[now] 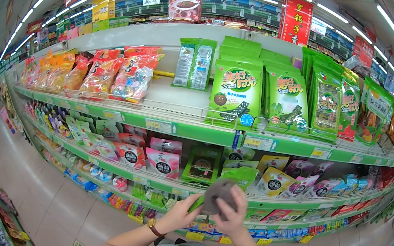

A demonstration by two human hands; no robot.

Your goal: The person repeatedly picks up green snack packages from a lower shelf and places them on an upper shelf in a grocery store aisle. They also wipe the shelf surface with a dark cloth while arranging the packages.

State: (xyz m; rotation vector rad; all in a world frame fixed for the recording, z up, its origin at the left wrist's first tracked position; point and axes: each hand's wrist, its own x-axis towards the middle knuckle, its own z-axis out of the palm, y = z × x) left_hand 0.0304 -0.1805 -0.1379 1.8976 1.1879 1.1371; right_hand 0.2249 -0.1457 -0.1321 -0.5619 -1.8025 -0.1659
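Observation:
In front of my chest my left hand (183, 211) grips a green packet (196, 203), of which only a narrow strip shows. My right hand (233, 212) holds a grey-brown cloth (217, 195) against or just over that packet. The cloth is blurred and covers most of the packet, so whether they touch cannot be seen. Right above the hands, on the second shelf, lie a dark green flat pack (203, 163) and a bright green pouch (239, 176). Large green seaweed snack packets (236, 91) stand on the top shelf beyond.
The top shelf's green front edge (195, 132) carries price tags and a low wire guard. Orange and red candy bags (133, 76) stand at left, and one silver-green packet (194, 64) is turned backward. Pink pouches (163, 158) line the second shelf. A tiled aisle (24, 166) runs at left.

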